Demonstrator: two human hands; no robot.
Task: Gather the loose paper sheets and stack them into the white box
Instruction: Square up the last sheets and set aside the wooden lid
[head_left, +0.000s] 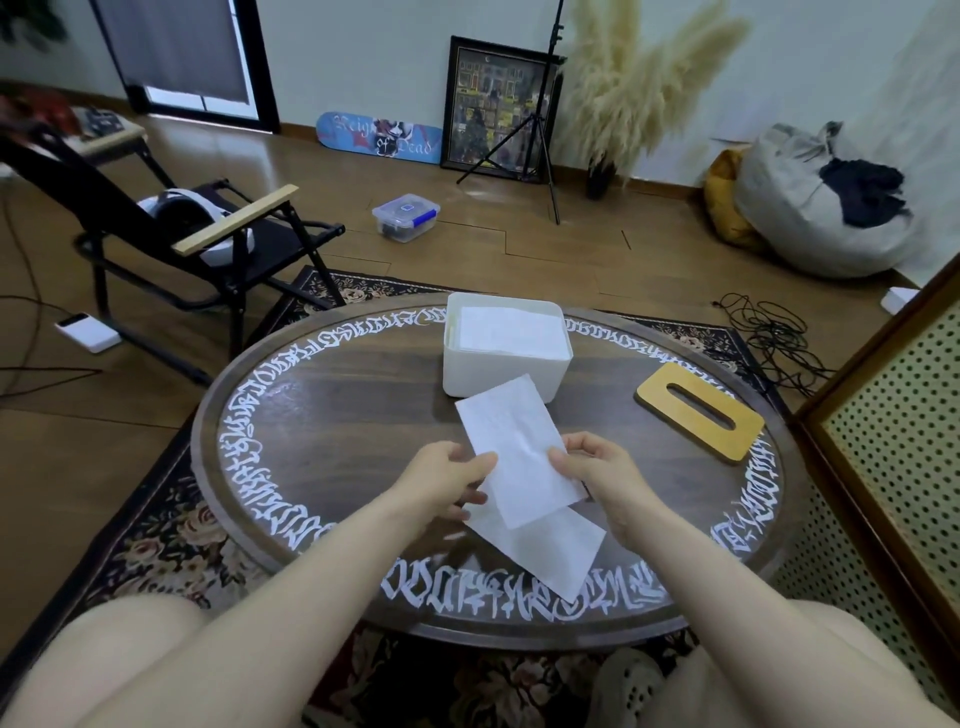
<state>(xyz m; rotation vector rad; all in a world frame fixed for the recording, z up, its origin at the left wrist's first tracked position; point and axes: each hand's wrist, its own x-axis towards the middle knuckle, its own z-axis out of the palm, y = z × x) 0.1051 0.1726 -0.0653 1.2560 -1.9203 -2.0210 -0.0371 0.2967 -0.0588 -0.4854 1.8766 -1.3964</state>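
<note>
— head view first: what are the hands doing?
— the left hand (451, 475) and right hand (597, 467) each pinch a side edge of one paper sheet (514, 452), fingers curled onto it, holding it tilted above the round wooden surface (332, 415). its far corner overlaps the front wall of the white box (498, 371).
— any other sheets?
— a second sheet (550, 551) lies flat on the surface under the held one, near the front rim. the box already has white sheets inside.
— what's near the box?
— a wooden lid with a slot (701, 413) lies to its right, apart from it. nothing sits between the held sheet and the box opening.
— and around the surface?
— a black folding chair (208, 244) at left, a clear plastic container (406, 217) on the floor, a tripod (535, 119), pampas grass (639, 88), and a beanbag (815, 208) at right.
</note>
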